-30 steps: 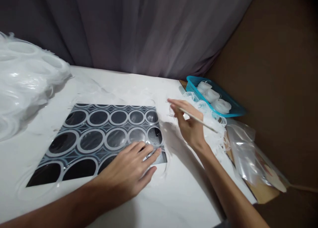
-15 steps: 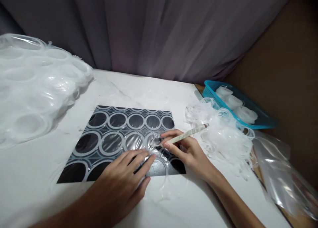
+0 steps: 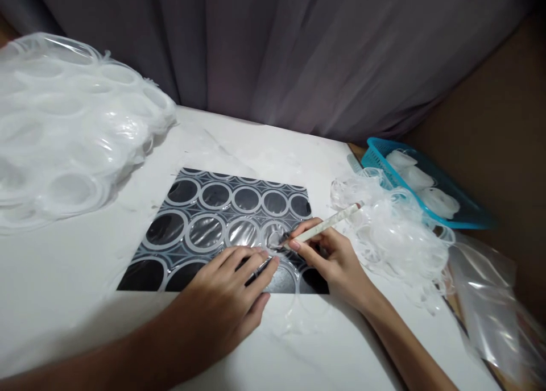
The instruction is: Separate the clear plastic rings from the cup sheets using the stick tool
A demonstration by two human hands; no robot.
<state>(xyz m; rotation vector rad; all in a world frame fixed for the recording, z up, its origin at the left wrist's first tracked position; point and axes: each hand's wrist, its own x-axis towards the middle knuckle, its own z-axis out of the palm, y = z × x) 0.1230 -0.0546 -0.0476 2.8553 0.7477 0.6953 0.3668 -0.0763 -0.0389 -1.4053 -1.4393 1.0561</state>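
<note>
A dark sheet [image 3: 215,196] printed with rows of white rings lies on the white table, with glossy clear film over it. My left hand [image 3: 232,291] rests palm down on its near part, fingers stretched out and slightly apart, pressing the film. In my right hand [image 3: 330,252] is a slim, pale, pencil-like tool [image 3: 328,223] with a brownish back end. I hold it slanted, like a pen, its point down at a ring just beyond my left fingertips. The exact kind of tip is too small to make out.
At the left stands a big heap of clear plastic ring sheets [image 3: 77,135]. Right of the dark sheet lies a tangle of clear plastic scraps [image 3: 392,226]. Behind it is a blue basket [image 3: 464,206] with white rolls [image 3: 439,202]. Clear bags [image 3: 486,300] lie at the table's right edge.
The whole view has shifted, so things appear farther right. My right hand and the tool have moved slightly around the ring. My left hand stays pressed on the sheet.
</note>
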